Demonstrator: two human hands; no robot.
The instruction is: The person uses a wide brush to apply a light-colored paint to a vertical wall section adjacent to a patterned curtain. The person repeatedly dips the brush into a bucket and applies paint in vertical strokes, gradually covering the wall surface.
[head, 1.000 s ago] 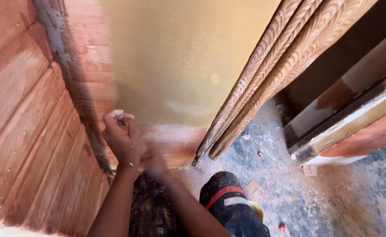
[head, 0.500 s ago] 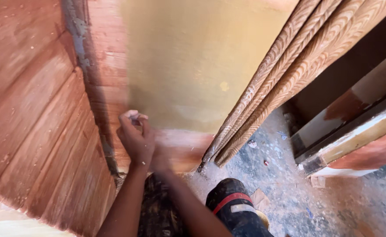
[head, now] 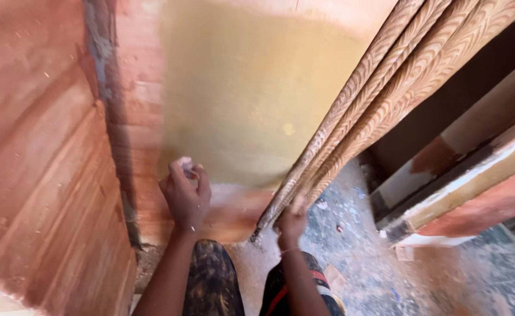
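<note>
Since a moment ago the right hand has come forward to the foot of the carved wooden posts, fingers curled, though it's too blurry to tell the grip. Left hand pinches a small pale wad, maybe sandpaper, against the yellow-tan board near its lower edge.

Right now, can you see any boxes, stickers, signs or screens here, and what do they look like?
No boxes, stickers, signs or screens show.
Wall panel: straight ahead, flat, mustard yellow with reddish edges.
Carved wooden strips: leaning at right, long, tan, leaf-patterned.
Left hand: pressing a small pale pad on the panel.
Right hand: at the foot of the strips.
</note>
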